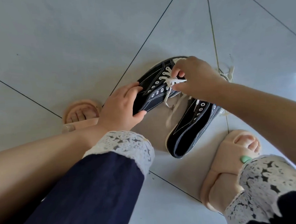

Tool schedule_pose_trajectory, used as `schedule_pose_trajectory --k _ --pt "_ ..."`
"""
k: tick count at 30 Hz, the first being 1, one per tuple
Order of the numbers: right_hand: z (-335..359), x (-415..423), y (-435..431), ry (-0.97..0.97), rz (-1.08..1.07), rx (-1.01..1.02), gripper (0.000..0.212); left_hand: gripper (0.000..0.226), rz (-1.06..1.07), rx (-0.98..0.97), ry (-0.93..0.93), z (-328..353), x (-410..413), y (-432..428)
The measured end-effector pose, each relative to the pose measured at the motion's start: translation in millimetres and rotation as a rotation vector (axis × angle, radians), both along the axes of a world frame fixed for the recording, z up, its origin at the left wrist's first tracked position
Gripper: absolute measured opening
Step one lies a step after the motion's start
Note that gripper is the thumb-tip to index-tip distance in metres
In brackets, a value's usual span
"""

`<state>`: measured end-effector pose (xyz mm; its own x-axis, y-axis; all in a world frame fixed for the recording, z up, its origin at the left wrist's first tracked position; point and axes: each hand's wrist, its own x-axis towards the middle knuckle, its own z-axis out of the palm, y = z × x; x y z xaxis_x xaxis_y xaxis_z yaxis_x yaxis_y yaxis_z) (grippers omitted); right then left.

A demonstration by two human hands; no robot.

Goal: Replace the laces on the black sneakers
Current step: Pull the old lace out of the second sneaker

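Observation:
Two black canvas sneakers with white stitching lie on the tiled floor between my feet. My left hand (124,106) grips the heel end of the upper sneaker (157,87) and holds it tilted. My right hand (195,75) pinches its white lace (174,82) at the eyelets near the toe; the lace's loose end trails down toward the second sneaker (191,128), which lies on its side, open and partly unlaced. Another off-white lace (228,73) lies bunched on the floor behind my right wrist.
My feet in beige slippers (80,115) (230,162) flank the shoes. My knees in dark trousers with white lace hems (128,147) fill the lower view. Grey floor tiles (71,47) with dark grout lines stretch ahead.

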<state>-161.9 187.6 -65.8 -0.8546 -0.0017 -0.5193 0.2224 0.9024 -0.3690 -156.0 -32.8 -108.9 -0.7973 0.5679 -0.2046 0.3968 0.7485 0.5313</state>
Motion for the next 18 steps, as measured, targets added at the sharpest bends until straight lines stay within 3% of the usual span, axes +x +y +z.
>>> schedule_pose_trajectory --k 2,7,13,18 --pt "-1.3 5.4 -8.2 0.008 -0.005 0.011 0.004 0.060 0.006 0.002 -0.007 -0.9 -0.7 -0.7" --pt "0.3 28.5 -24.8 -0.064 -0.114 -0.206 0.016 0.059 -0.006 0.008 0.018 -1.7 -0.1 -1.2" --pt "-5.4 23.5 -13.1 0.021 -0.544 -0.308 0.012 0.060 -0.011 -0.003 -0.003 -2.3 -1.4 -1.6" --pt "-10.0 19.8 -18.4 0.051 -0.550 -0.242 0.007 0.059 -0.007 -0.003 0.001 -0.9 -1.3 -1.4"
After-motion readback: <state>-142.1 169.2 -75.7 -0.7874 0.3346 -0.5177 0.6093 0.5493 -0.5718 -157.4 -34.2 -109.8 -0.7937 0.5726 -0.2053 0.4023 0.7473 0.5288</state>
